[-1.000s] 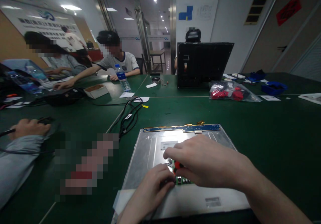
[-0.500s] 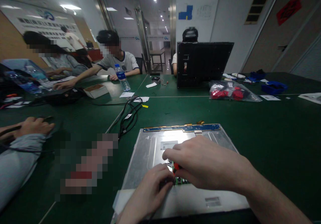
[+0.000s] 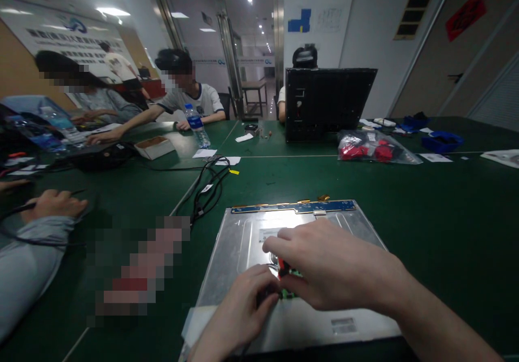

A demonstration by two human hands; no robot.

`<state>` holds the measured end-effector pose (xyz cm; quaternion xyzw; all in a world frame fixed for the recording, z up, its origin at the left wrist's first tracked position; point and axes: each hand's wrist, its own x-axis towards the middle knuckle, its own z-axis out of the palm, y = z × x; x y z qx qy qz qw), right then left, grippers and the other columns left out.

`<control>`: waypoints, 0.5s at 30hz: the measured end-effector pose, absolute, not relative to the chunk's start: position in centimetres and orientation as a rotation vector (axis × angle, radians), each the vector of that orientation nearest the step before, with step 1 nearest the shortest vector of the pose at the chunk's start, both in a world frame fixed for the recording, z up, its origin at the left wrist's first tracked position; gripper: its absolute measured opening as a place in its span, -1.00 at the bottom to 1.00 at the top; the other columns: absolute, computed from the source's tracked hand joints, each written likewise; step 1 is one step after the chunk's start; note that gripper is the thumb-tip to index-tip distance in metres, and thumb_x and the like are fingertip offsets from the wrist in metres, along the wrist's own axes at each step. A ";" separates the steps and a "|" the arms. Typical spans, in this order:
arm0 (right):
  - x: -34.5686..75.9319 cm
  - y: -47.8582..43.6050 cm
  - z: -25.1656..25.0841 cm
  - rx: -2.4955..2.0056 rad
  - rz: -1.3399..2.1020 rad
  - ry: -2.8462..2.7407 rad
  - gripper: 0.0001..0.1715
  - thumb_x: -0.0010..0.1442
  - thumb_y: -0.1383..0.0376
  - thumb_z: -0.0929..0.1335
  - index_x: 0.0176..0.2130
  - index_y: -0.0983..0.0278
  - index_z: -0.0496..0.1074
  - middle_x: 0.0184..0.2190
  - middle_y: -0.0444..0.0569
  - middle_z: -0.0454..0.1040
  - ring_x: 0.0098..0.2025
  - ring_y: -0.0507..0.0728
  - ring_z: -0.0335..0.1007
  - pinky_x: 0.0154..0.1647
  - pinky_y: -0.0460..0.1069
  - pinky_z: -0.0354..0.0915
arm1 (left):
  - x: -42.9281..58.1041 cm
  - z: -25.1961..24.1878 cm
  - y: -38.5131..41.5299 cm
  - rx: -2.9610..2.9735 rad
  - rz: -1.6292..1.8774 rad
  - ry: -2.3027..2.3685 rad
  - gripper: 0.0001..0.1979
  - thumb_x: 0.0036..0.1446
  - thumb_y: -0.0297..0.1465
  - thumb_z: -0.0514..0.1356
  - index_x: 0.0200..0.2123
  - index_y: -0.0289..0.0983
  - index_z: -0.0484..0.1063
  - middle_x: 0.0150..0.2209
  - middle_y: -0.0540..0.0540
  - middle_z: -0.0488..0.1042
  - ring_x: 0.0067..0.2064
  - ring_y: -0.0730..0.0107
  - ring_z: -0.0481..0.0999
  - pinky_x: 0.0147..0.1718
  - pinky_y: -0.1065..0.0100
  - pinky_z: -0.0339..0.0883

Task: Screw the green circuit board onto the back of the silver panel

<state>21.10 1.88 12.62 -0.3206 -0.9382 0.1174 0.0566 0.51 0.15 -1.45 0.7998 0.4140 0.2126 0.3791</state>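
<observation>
A silver metal panel (image 3: 243,243) with a blue circuit strip (image 3: 294,207) along its far edge lies flat on the green table in front of me. My right hand (image 3: 328,262) is curled over its middle, fingers closed on a small red-tipped part (image 3: 283,267). My left hand (image 3: 243,308) is bent beside it, fingertips pinched on a small green circuit board (image 3: 288,294) resting on the panel. Both hands touch at the fingertips and hide most of the board.
Black cables (image 3: 208,186) lie left of the panel. A co-worker's sleeve and hand (image 3: 52,204) rest at the left. Farther back stand a black monitor casing (image 3: 324,102), a water bottle (image 3: 197,125), a cardboard box (image 3: 154,147) and a bag of red parts (image 3: 371,148).
My right hand has shifted slightly toward me over the red-tipped part. The co-worker's hand at the left moved a little.
</observation>
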 end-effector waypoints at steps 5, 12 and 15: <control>21.2 1.6 12.7 -0.901 0.368 -2.871 -0.89 0.17 0.37 0.35 -0.22 0.29 0.35 -0.31 -0.04 0.46 -0.41 0.07 0.27 -0.51 -0.05 0.03 | 0.6 -1.3 0.1 2.047 0.523 1.087 -0.84 0.16 -0.54 0.13 -0.29 -0.24 0.49 -0.22 -0.07 0.55 -0.14 0.20 0.49 -0.15 0.30 0.28; 21.1 1.6 12.2 -0.946 0.323 -2.869 -0.90 0.21 0.38 0.35 -0.21 0.28 0.37 -0.35 -0.07 0.47 -0.45 0.05 0.28 -0.53 -0.05 -0.02 | 0.6 -1.6 0.0 2.066 0.570 1.101 -0.85 0.13 -0.54 0.13 -0.32 -0.24 0.49 -0.26 -0.07 0.55 -0.17 0.21 0.49 -0.18 0.31 0.27; 21.1 1.5 12.3 -0.948 0.307 -2.853 -0.93 0.25 0.35 0.34 -0.21 0.27 0.37 -0.37 -0.08 0.48 -0.46 0.05 0.28 -0.53 -0.05 -0.04 | 0.5 -1.8 -0.1 2.069 0.566 1.101 -0.84 0.13 -0.54 0.13 -0.31 -0.24 0.50 -0.25 -0.07 0.55 -0.16 0.21 0.49 -0.16 0.31 0.27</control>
